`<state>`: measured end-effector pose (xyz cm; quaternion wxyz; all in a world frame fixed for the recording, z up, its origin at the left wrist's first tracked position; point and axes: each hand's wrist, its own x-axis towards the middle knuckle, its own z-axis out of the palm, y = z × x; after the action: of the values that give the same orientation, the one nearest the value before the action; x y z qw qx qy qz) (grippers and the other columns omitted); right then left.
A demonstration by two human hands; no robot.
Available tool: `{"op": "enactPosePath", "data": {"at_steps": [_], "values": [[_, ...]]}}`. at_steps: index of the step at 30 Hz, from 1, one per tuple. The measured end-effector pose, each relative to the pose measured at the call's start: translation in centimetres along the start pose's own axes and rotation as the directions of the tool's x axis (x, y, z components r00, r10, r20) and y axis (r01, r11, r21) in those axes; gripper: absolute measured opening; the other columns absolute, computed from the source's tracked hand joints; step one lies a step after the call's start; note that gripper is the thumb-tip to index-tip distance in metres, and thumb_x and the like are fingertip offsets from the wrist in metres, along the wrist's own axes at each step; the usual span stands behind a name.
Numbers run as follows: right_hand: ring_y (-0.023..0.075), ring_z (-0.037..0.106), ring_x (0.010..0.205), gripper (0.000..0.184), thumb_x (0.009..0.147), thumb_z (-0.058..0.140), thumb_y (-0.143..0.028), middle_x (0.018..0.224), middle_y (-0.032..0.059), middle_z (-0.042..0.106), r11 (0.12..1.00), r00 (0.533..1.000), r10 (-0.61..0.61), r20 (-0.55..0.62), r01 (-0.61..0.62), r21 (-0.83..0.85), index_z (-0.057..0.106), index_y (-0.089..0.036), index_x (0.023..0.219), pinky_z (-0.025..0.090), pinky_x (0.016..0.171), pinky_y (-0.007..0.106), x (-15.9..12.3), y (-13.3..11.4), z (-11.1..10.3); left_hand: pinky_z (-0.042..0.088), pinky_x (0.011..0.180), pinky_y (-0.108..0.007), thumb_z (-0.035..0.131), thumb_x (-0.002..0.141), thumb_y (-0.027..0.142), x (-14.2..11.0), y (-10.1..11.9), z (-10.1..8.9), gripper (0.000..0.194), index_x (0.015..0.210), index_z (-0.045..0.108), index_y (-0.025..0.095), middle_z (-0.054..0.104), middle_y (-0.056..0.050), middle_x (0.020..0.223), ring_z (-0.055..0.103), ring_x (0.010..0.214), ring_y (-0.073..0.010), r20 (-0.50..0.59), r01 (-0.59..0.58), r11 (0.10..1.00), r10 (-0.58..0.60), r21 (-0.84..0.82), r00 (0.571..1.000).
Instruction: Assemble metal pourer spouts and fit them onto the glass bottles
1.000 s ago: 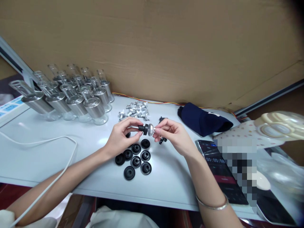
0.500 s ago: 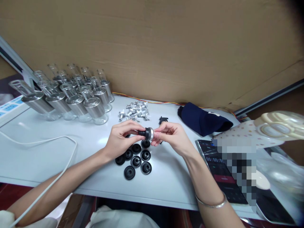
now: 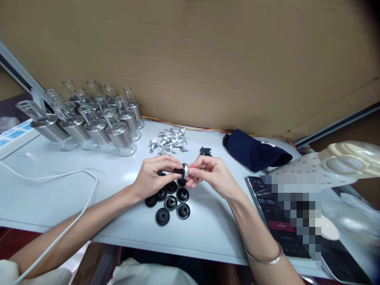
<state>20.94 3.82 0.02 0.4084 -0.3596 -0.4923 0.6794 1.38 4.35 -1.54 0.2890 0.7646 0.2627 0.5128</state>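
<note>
My left hand [image 3: 152, 176] pinches a black ribbed stopper [image 3: 179, 171] between thumb and fingers. A silver flanged metal piece [image 3: 186, 170] sits against the stopper's right end, and my right hand [image 3: 209, 174] is closed on it from the right. The fingertips hide its far end. Below the hands lie several round black caps [image 3: 162, 216] with raised centres. Behind the hands is a pile of silver flanged pieces [image 3: 172, 138]. Small black parts [image 3: 205, 151] lie just beyond my right hand, partly covered by it.
Several glass bottles with steel bands [image 3: 120, 134] stand at the back left. A white cable [image 3: 92, 190] crosses the left side. To the right are a navy cap [image 3: 252, 148], a phone [image 3: 276, 225] and a dotted container [image 3: 308, 166]. A cardboard wall [image 3: 190, 67] closes the back.
Both hands stay together on the black stopper and silver piece. The left fingers now cover more of the stopper, and the held part has shifted slightly left. The view has moved slightly.
</note>
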Motion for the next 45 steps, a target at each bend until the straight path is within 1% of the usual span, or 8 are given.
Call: {"op": "enactPosePath", "data": {"at_steps": [4,8,12,18,23,28,40,45], "values": [[0.0132,0.068,0.061,0.026,0.073,0.077,-0.039,0.075,0.0020,0.070,0.988,0.994,-0.105,-0.003,0.104,-0.115,0.062,-0.018,0.077,0.057,0.058,0.026,0.1,-0.1,0.0,0.061,0.071,-0.025,0.070,0.078,0.013,0.1,0.1,0.2,0.016,0.094,0.069,0.017,0.072,-0.008,0.092,0.068,0.086,-0.0163,-0.048,0.007,1.000,-0.006,0.006,0.999],[0.0093,0.055,0.063,0.022,0.072,0.077,-0.038,0.072,-0.0019,0.057,0.900,0.936,-0.312,-0.163,0.236,-0.366,0.067,-0.020,0.079,0.049,0.056,0.021,0.3,0.1,-0.3,0.059,0.080,-0.029,0.070,0.080,0.015,0.0,-0.2,0.4,0.021,0.100,0.063,0.017,0.069,-0.008,0.098,0.066,0.094,-0.0171,-0.129,0.042,0.998,-0.047,-0.037,0.991],[0.0090,0.051,0.050,0.026,0.079,0.070,-0.042,0.062,-0.0043,0.055,0.949,0.982,-0.169,-0.087,0.139,-0.282,0.065,-0.020,0.092,0.044,0.046,0.021,0.3,0.4,0.0,0.056,0.083,-0.034,0.068,0.082,0.017,-0.1,-0.1,0.4,0.013,0.094,0.063,0.018,0.068,-0.007,0.096,0.064,0.092,-0.0181,-0.116,-0.030,0.991,0.045,0.127,0.992],[0.0148,0.065,0.068,0.032,0.076,0.074,-0.039,0.076,0.0013,0.066,0.978,0.995,-0.099,0.020,0.101,-0.183,0.062,-0.021,0.099,0.056,0.056,0.026,0.1,0.7,1.0,0.053,0.081,-0.031,0.066,0.083,0.016,-0.4,0.4,0.5,0.021,0.102,0.062,0.021,0.060,-0.007,0.103,0.059,0.098,-0.0186,-0.029,-0.102,0.979,0.109,0.176,0.994],[0.0141,0.065,0.064,0.032,0.074,0.076,-0.041,0.078,0.0011,0.067,0.975,0.985,-0.160,-0.061,0.148,-0.165,0.063,-0.021,0.096,0.058,0.060,0.028,0.1,0.4,0.4,0.053,0.074,-0.029,0.058,0.086,0.024,-0.4,0.1,0.5,0.030,0.116,0.052,0.022,0.054,-0.009,0.109,0.057,0.098,-0.0189,-0.021,0.133,0.986,-0.136,-0.101,0.991],[0.0136,0.064,0.063,0.033,0.074,0.076,-0.041,0.079,0.0016,0.067,0.972,0.984,-0.170,-0.054,0.158,-0.172,0.064,-0.020,0.096,0.057,0.063,0.029,0.1,0.5,0.3,0.054,0.069,-0.028,0.057,0.087,0.032,0.1,0.2,0.5,0.023,0.106,0.050,0.020,0.062,-0.005,0.087,0.063,0.078,-0.0162,0.195,0.457,0.842,-0.416,-0.287,0.888],[0.0126,0.062,0.065,0.028,0.073,0.076,-0.036,0.083,0.0017,0.066,0.968,0.984,-0.176,-0.027,0.168,-0.187,0.065,-0.021,0.093,0.056,0.064,0.028,0.0,0.7,0.5,0.053,0.065,-0.027,0.063,0.083,0.037,0.2,0.5,0.3,0.028,0.099,0.048,0.019,0.063,-0.002,0.080,0.064,0.069,-0.0143,0.241,0.496,0.809,-0.437,-0.317,0.866],[0.0100,0.056,0.055,0.027,0.075,0.073,-0.035,0.070,-0.0029,0.058,0.971,0.996,-0.086,0.012,0.087,-0.222,0.057,-0.021,0.093,0.048,0.053,0.023,-0.1,0.7,0.7,0.048,0.064,-0.028,0.061,0.083,0.040,0.0,0.5,0.4,0.027,0.092,0.045,0.020,0.061,-0.003,0.082,0.062,0.070,-0.0151,0.275,0.479,0.838,-0.411,-0.262,0.869]]}}
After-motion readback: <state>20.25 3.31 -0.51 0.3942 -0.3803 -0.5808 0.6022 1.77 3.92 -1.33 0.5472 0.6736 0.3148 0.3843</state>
